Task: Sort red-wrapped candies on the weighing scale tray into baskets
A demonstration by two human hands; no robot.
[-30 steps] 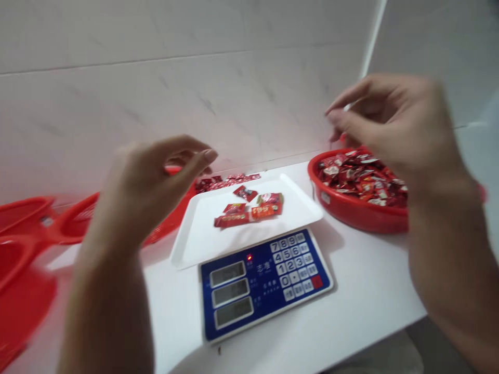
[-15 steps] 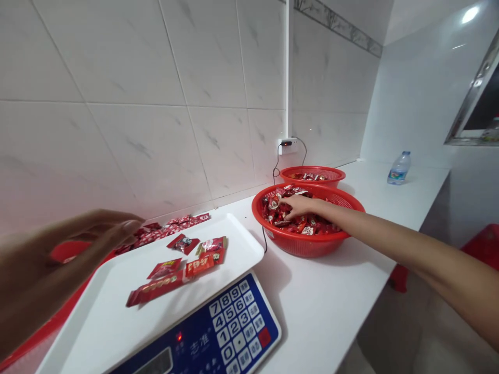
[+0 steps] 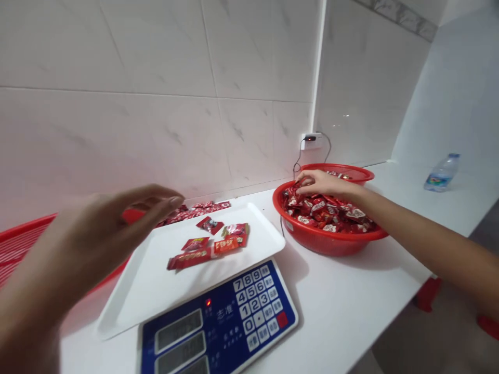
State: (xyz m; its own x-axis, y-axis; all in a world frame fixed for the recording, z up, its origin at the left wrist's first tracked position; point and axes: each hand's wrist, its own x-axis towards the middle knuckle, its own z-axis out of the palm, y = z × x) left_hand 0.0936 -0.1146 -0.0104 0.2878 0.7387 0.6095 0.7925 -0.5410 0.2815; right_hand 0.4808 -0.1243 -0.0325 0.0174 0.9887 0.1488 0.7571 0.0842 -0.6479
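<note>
On the white table (image 3: 327, 298), with the tray (image 3: 144, 293) as the centre of the clock, your right hand (image 3: 317, 183) is at two o'clock, in the upper side of a red basket (image 3: 327, 246) full of wrapped sweets (image 3: 320, 210). Its thumb and fingers are bent downward, probably because small wrappers need a fine pinch; I cannot tell whether they are clamped on one. Your left hand (image 3: 117, 223) hangs at ten o'clock, near the tray's edge, loosely curved, with no sweet visible in it; I cannot tell if the tips meet. A few sweets (image 3: 226, 245) lie flat on the tray, whose raised rim perhaps prevents sliding. The scale's panel (image 3: 230, 322) is at five o'clock, turned toward you, likely for easy reading. More sweets (image 3: 198, 209) lie at twelve o'clock, behind the tray, against the wall.
</note>
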